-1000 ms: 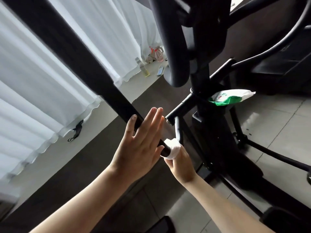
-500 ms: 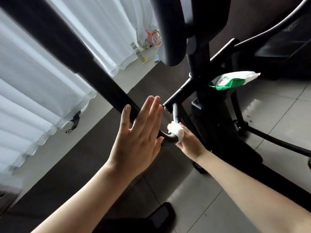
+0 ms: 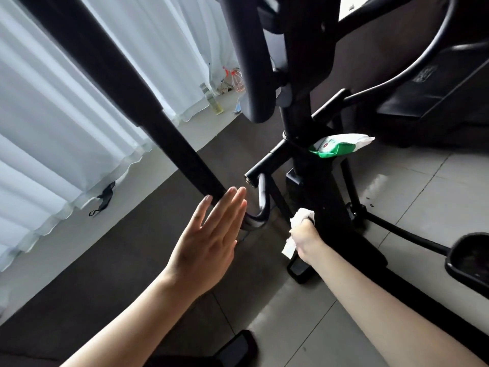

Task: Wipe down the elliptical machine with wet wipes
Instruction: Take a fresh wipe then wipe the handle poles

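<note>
left hand (image 3: 209, 242) flat, fingers straight, touching the swing bar (image 3: 169, 139) left of the column (image 3: 307, 83). right hand (image 3: 304, 235) clenched round a white wipe (image 3: 303, 215), pressing it to the elliptical (image 3: 333, 221) housing below the column. wipe pack (image 3: 341, 146) lodged against the column's right side.

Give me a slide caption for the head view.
Left hand rests open against the black swing arm while the right hand presses a wet wipe to the elliptical's central housing.
</note>
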